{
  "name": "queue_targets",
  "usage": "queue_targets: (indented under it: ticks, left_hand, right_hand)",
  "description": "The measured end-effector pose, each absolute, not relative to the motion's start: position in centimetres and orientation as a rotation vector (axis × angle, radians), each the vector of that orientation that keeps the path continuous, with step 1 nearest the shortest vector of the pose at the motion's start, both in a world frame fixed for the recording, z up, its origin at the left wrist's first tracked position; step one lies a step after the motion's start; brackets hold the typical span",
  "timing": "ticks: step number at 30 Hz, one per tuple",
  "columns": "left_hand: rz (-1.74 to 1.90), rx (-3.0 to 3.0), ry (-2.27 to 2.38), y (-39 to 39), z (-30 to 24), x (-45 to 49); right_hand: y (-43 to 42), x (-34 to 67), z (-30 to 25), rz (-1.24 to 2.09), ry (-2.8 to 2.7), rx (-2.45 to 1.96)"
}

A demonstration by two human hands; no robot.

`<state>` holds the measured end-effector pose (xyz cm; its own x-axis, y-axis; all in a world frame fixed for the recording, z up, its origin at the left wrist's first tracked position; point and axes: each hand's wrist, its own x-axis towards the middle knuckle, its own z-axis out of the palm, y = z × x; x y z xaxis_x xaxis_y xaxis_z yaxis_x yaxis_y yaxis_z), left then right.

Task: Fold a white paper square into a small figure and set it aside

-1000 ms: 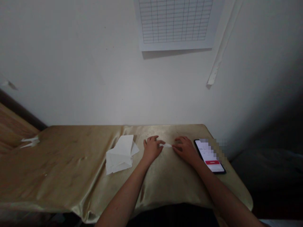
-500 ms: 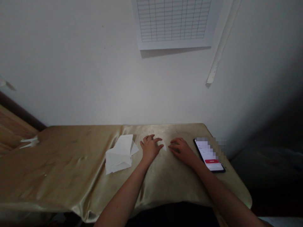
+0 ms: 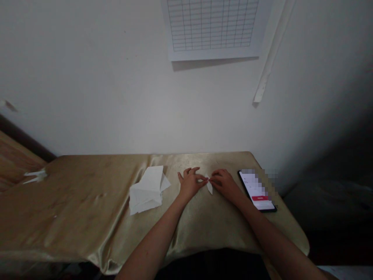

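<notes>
A small pointed piece of folded white paper [image 3: 210,188] is held just above or on the gold cloth, between my two hands. My left hand [image 3: 190,181] pinches it with thumb and index finger, its other fingers spread. From the other side, my right hand [image 3: 223,182] pinches the same paper, fingertips meeting those of the left. The fingers hide the paper's middle. To the left of my left hand lies a loose stack of white paper sheets [image 3: 148,190].
A gold satin cloth [image 3: 87,202] covers the table. A phone [image 3: 258,194] with a lit screen lies at the right. White scraps [image 3: 36,176] sit at the far left edge. Behind the table is a wall with a printed grid sheet [image 3: 211,27].
My left hand has moved right and my right hand's fingers have closed in, so both now pinch the small paper. The paper has shifted slightly right and looks narrower.
</notes>
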<state>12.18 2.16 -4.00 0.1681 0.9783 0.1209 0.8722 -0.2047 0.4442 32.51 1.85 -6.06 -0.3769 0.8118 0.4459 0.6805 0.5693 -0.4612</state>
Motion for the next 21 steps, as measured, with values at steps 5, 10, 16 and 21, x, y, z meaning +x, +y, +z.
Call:
queue_targets:
  ticks: [5,10,16,21]
  left_hand:
    - [0.519,2.2,1.777,1.8,-3.82,12.23]
    - [0.463,2.217,1.766,1.55,-3.63,12.43]
    - [0.38,2.258,1.743,1.41,-3.65,12.39]
    - [0.329,2.326,1.714,1.4,-4.2,12.26]
  right_hand:
    - [2.11,32.29,-6.11,0.233,-2.171,-1.257]
    - [2.31,32.48,-5.9,0.252,-2.196,-1.302]
    - [2.38,32.59,-5.72,0.304,-2.195,-1.339]
    - [2.59,32.76,-5.89,0.361,-2.202,-1.307]
